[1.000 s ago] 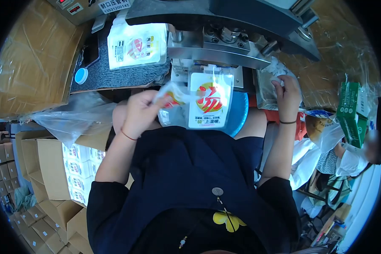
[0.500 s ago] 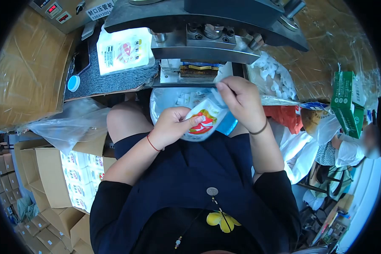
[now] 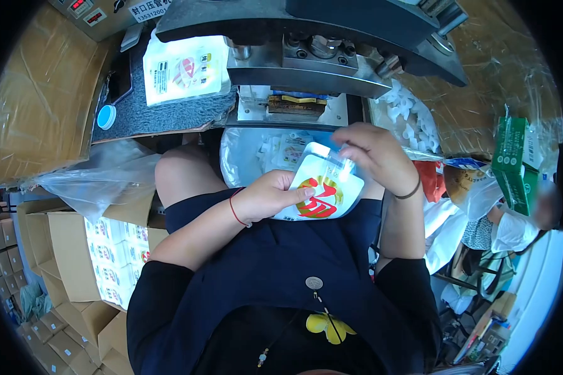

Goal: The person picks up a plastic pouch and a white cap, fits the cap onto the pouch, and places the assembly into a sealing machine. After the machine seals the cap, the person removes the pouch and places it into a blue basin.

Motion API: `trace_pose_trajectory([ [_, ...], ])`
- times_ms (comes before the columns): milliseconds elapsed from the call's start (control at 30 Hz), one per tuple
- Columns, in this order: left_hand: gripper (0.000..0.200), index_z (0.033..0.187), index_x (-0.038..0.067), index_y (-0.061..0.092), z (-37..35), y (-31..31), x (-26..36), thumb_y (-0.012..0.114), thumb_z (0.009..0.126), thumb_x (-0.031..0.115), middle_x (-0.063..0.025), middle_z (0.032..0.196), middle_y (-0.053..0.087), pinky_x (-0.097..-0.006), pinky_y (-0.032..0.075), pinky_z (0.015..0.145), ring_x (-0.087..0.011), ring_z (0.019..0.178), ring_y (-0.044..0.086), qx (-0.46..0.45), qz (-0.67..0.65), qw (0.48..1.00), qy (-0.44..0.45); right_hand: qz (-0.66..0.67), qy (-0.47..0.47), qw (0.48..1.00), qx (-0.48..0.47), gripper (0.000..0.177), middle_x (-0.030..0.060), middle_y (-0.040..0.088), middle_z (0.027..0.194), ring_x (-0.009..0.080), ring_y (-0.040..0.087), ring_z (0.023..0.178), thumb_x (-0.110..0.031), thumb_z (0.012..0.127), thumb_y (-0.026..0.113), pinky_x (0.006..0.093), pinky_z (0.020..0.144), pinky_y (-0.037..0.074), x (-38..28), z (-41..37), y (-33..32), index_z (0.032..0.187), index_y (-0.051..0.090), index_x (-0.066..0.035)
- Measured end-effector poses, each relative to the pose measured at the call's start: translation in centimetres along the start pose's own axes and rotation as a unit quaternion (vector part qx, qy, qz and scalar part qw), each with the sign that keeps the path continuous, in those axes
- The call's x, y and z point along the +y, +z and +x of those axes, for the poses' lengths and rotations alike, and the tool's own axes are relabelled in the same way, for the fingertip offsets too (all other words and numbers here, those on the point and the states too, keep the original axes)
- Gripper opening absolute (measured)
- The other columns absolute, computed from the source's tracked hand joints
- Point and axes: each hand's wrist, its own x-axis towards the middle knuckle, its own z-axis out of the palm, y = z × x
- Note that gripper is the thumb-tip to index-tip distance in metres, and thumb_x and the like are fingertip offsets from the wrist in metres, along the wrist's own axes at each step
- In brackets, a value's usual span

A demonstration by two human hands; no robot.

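A white pouch with a red and yellow print [image 3: 324, 192] is held over the lap, tilted, its top toward the machine. My left hand [image 3: 274, 195] grips its left side, thumb on the printed front. At the pouch's upper right corner, my right hand [image 3: 378, 156] has its fingers closed together; whatever they pinch there is too small to make out. Behind the pouch stands a tub lined with clear plastic [image 3: 233, 164], with small pouches and white bits inside. The metal press [image 3: 319, 75] is above it.
A stack of white pouches [image 3: 184, 69] lies on the grey mat [image 3: 134, 119] beside a blue cap [image 3: 106, 117] and a phone. White scraps [image 3: 413, 119] fill a bag at right, near a green box [image 3: 513, 156]. An open carton [image 3: 75, 256] stands at lower left. Another person sits at far right.
The pouch has turned more face-up and moved slightly right. My right hand has shifted right and down, from above the pouch to its upper right corner. My left hand has moved right with the pouch.
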Motion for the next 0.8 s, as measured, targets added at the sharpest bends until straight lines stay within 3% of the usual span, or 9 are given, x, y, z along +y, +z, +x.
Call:
trace_pose_trajectory([
  [133,0.028,0.121,-0.004,0.067,-0.1,-1.0,0.4,0.068,0.096,0.007,-0.0109,0.115,0.072,-0.0314,0.053,0.094,-0.0142,0.101,0.068,0.024,-0.018,0.999,0.026,-0.286,0.177,0.925,0.176,0.023,0.0173,0.066,0.106,0.0391,0.065,0.097,-0.025,0.094,0.065,0.0475,0.081,0.052,2.6,-2.1,-2.8,0.109,0.069,-0.008],
  [233,0.028,0.121,-0.003,0.066,0.2,-2.3,1.8,0.068,0.093,0.002,-0.0114,0.114,0.073,-0.0324,0.056,0.091,-0.0153,0.099,0.070,0.065,-0.074,0.993,0.061,-0.348,0.308,0.885,0.026,0.023,0.0175,0.065,0.104,0.0395,0.065,0.095,-0.022,0.089,0.069,0.0471,0.079,0.052,5.7,-4.8,-4.2,0.110,0.068,-0.012],
  [333,0.029,0.120,-0.003,0.066,1.2,-3.6,3.5,0.069,0.092,0.003,-0.0124,0.114,0.072,-0.0335,0.058,0.088,-0.0175,0.099,0.071,0.088,-0.102,0.989,0.067,-0.293,0.226,0.928,0.042,0.029,0.0178,0.065,0.106,0.0408,0.063,0.100,-0.015,0.086,0.070,0.0460,0.084,0.051,8.1,-4.4,-3.6,0.114,0.064,-0.012],
  [467,0.034,0.125,-0.003,0.060,1.7,-4.2,3.8,0.069,0.093,0.004,-0.0123,0.113,0.071,-0.0337,0.057,0.089,-0.0177,0.099,0.070,0.111,-0.119,0.983,0.089,-0.287,0.238,0.924,0.084,0.027,0.0173,0.066,0.105,0.0400,0.064,0.100,-0.009,0.084,0.069,0.0462,0.083,0.051,8.7,-3.9,-2.3,0.110,0.063,-0.009],
  [533,0.036,0.129,-0.003,0.053,2.1,-6.5,3.4,0.065,0.096,0.005,-0.0107,0.116,0.068,-0.0324,0.055,0.088,-0.0168,0.100,0.068,0.342,0.243,0.879,0.226,-0.285,0.219,0.924,0.130,0.025,0.0172,0.066,0.105,0.0401,0.064,0.100,-0.008,0.084,0.069,0.0460,0.083,0.051,9.1,-4.1,-1.9,0.108,0.063,-0.007],
  [567,0.039,0.130,-0.004,0.051,1.7,-8.4,4.3,0.065,0.096,0.009,-0.0149,0.116,0.065,-0.0359,0.052,0.092,-0.0227,0.103,0.065,0.398,0.267,0.830,0.284,-0.275,0.214,0.925,0.150,0.023,0.0169,0.067,0.108,0.0405,0.063,0.100,-0.007,0.084,0.068,0.0453,0.083,0.051,8.9,-4.2,-1.7,0.106,0.063,-0.005],
  [633,0.052,0.135,-0.004,0.047,0.1,-11.7,8.6,0.066,0.096,0.023,-0.0286,0.130,0.053,-0.0434,0.043,0.104,-0.0412,0.120,0.055,0.481,0.506,0.549,0.460,-0.276,0.189,0.928,0.162,0.026,0.0169,0.067,0.106,0.0401,0.064,0.098,-0.009,0.084,0.069,0.0468,0.081,0.051,9.8,-4.8,-1.9,0.109,0.063,-0.006],
  [733,0.061,0.144,0.006,0.048,-2.6,-14.8,8.7,0.064,0.095,0.039,-0.0295,0.148,0.042,-0.0547,0.037,0.110,-0.0486,0.137,0.042,0.413,0.794,0.397,0.205,-0.255,0.207,0.928,0.177,0.024,0.0181,0.067,0.102,0.0388,0.065,0.093,-0.013,0.088,0.069,0.0456,0.079,0.051,8.5,-5.0,-2.4,0.109,0.062,-0.004],
  [800,0.059,0.145,0.010,0.050,-4.4,-12.8,7.4,0.064,0.095,0.039,-0.0265,0.152,0.040,-0.0573,0.037,0.110,-0.0459,0.140,0.040,0.343,0.793,0.466,0.191,-0.221,0.266,0.917,0.200,0.022,0.0191,0.067,0.099,0.0380,0.066,0.091,-0.015,0.090,0.068,0.0445,0.078,0.051,6.4,-4.5,-2.8,0.108,0.062,-0.003],
])
